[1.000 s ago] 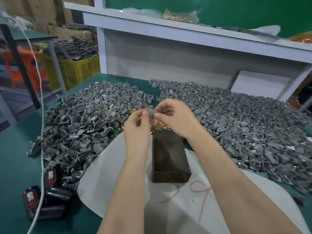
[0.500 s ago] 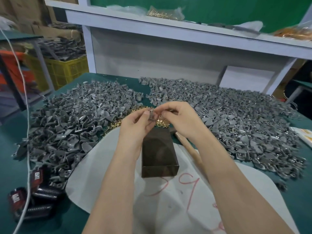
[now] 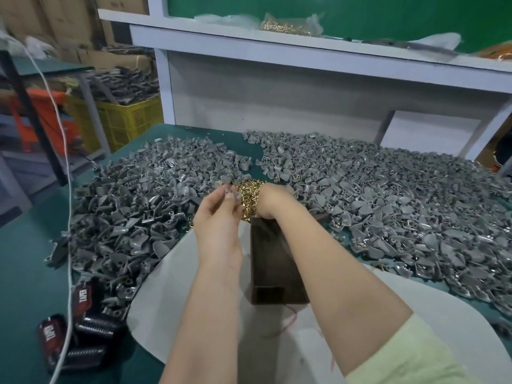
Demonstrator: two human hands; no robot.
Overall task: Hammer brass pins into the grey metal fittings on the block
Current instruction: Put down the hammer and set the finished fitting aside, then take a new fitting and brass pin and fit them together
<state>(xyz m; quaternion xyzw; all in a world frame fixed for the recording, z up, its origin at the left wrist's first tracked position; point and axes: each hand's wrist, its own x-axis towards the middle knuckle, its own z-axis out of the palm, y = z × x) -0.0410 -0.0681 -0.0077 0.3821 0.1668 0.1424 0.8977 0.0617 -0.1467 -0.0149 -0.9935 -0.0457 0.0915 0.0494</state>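
grey fitting (image 3: 233, 193) pinched by left hand (image 3: 219, 220), just left of block (image 3: 274, 261) far end | right hand (image 3: 273, 202) has let go of it, now down in brass pins (image 3: 247, 195) behind block, fingers hidden, grip unclear | block on white sheet (image 3: 171, 300)

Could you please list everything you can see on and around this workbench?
white sheet: one, white, near edge of the green table
block: one, dark brown, on the white sheet
grey metal fittings: many, grey, two heaps across the table
brass pins: one heap, gold, between those heaps, beyond the block
bag of pins: one, clear and gold, on the white shelf
black-and-red items: at least three, table's near-left corner
white cable: one, white, along the table's left
yellow crate: one, yellow, left beyond the table
left hand: pinches a single fitting
right hand: on the brass pins, fingers hidden
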